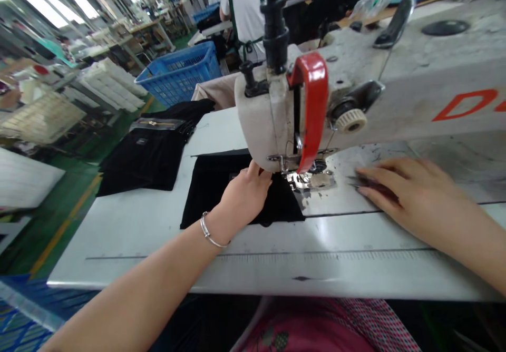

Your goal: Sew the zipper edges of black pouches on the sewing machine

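The left hand [245,196] is resting on a black cloth piece [207,188], its fingers bunching narrowly and reaching under the machine head [256,115]; whether they are pinching the cloth or only pressing it, I cannot tell. The right hand [411,194] is closing around what is looking like 1 pair of small dark snips [377,183], the tips pointing towards the presser foot [312,181]. The cloth is lying on the white table [138,225], left of the foot, its right part passing beneath the 2 nearest things: left hand and head. Good handling is meaning spreading light pressure, keeping the cloth from puckering, holding fingertips away from the needle area and keeping the points off the fabric. Farther left, a black stack [146,157] is lying on the table, and a blue basket [182,75] is standing beyond.
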Demonstrator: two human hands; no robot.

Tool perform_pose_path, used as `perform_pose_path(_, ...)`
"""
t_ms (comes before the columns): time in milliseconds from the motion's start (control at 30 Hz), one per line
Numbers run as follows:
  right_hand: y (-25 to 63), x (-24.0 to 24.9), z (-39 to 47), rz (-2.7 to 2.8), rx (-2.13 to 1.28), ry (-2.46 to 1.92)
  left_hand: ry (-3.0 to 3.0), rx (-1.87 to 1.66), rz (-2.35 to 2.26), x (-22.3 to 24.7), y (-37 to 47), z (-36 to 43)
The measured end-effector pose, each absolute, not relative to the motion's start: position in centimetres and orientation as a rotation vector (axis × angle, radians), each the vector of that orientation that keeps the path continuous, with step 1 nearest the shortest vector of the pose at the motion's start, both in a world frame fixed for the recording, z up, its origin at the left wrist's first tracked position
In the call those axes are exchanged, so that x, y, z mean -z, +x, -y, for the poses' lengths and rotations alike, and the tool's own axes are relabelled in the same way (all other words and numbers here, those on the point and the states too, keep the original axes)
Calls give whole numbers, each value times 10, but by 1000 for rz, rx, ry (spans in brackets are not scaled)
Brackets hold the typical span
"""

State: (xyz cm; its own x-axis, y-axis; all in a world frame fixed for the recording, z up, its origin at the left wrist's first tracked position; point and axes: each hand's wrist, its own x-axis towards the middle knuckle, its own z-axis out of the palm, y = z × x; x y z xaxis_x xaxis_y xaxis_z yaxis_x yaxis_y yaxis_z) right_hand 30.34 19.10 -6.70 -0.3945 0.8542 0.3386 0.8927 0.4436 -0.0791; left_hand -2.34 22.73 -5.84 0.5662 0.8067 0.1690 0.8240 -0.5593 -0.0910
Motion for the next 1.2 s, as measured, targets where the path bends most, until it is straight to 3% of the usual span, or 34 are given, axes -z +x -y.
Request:
perform_pose_path(100, 286, 56, -196, 2408, 169, -1276, -2644, 228, 1363, 51, -26, -218)
perform_pose_path(267, 236, 40, -200, 2541, -138, -817, -3129, 472, 1028, 44, -29, -191)
perform_pose_path(567, 229, 67, -195, 2503, -432, -695, -3390, 909, 1004, 57, -46, -204)
perform_pose_path(1200, 215, 66, -187, 2587, -382, -642, -3121, 726, 613, 53, -33, -184)
